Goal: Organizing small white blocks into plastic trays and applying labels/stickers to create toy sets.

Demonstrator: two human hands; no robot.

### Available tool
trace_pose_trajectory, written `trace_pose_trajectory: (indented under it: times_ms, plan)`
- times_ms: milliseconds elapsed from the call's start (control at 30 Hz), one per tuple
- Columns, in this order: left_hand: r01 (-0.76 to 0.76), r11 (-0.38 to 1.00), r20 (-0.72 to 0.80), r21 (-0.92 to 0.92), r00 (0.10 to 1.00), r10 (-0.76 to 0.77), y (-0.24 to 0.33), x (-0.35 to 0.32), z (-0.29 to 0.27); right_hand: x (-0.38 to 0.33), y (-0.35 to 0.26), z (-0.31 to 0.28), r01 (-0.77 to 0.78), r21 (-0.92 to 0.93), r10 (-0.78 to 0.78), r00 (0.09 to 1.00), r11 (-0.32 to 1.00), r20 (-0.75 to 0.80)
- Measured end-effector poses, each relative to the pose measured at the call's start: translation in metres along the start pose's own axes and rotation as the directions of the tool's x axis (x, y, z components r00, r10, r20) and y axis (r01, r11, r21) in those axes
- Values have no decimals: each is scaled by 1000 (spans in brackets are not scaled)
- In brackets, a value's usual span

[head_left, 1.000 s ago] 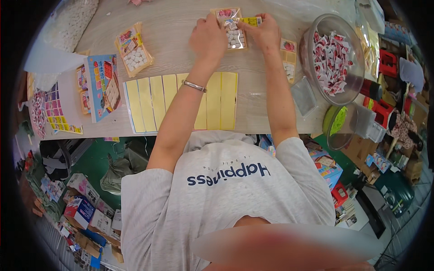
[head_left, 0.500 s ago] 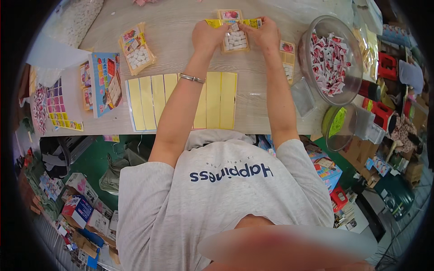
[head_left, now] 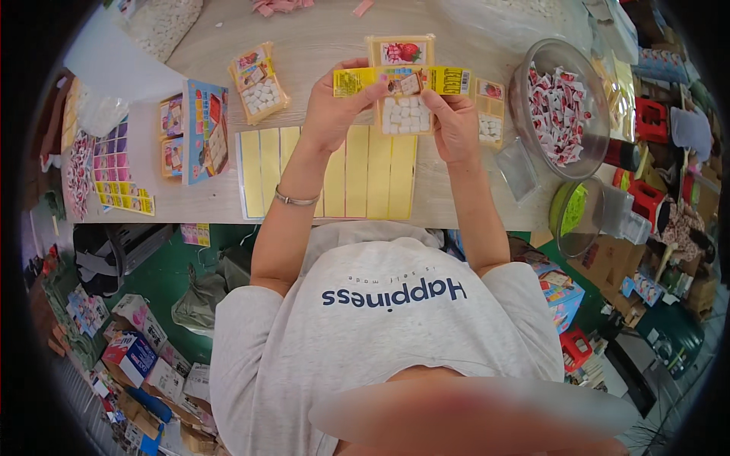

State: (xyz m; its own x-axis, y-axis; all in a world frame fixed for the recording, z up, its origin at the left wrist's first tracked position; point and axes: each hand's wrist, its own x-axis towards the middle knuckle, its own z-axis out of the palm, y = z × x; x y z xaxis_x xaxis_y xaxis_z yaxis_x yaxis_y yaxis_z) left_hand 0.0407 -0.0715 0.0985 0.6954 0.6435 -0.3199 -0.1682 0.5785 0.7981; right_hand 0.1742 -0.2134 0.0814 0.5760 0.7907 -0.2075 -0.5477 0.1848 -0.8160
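Yellow label strip [head_left: 401, 79] ran crosswise over the clear candy packet [head_left: 401, 112], which we held above the bench [head_left: 319, 38]. Our left hand [head_left: 332, 110] pinched the strip's left end; our right hand [head_left: 455, 125] closed its fingers on the packet's right edge.

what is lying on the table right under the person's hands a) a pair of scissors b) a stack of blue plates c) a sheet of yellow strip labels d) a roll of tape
c: a sheet of yellow strip labels lies flat on the table below the left hand and right hand, which hold a clear packet of white pieces with a yellow strip across it.
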Motion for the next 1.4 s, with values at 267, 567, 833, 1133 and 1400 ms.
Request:
trace_pose_trajectory:
  times_ms: [267, 567, 833, 1133, 1400]
  plan:
    - [-399, 652, -82, 645, 812, 578, 25, -77, -7, -45, -2, 46, 247, -350, -261, 965, 903, 8]
    - [-474, 864, 496, 168, 798, 341, 43, -121, -42, -55, -43, 59, 331, -206, -87, 689, 921, 720]
    - [-813, 510, 669, 281, 547, 504, 53, -148, -33, -72, -53, 80, 246, -241, 48, 601, 939, 798]
    - [-952, 205, 858, 228, 296, 420, 59, -158, -32, -91, -38, 77, 111, -390, 227, 657, 914, 719]
    - [-780, 543, 647, 311, 592, 480, 29, -160, -59, -102, -21, 77, 97, -437, 110, 899, 894, 423]
